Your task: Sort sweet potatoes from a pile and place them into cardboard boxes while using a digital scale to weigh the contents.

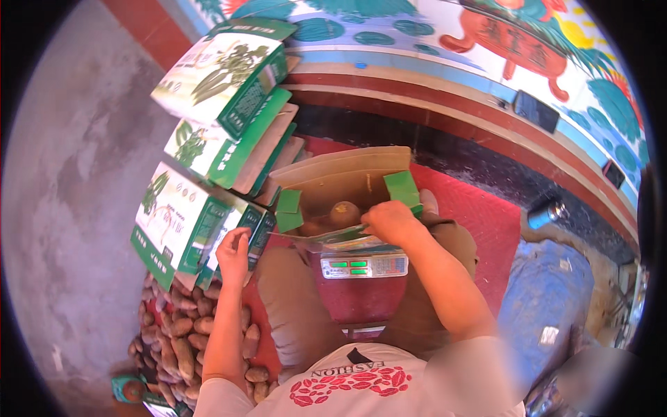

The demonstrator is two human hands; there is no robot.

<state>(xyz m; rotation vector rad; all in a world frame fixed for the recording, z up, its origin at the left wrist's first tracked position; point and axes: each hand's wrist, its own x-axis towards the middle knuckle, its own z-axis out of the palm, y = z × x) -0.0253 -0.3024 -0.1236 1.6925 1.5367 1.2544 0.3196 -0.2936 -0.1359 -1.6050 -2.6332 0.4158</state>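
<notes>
We see a stack of green-and-white cartons (208,139) at ten o'clock, and at centre an open brown box (340,184) with green flaps standing on a weighing scale (363,264), a sweet potato (344,213) inside it. At seven o'clock lies a heap of sweet potatoes (184,333). Our right hand (390,222) curls over the box's near rim, though its grasp we cannot tell, while our left hand (235,251) rests loose-fingered against the nearest carton (182,226)
</notes>
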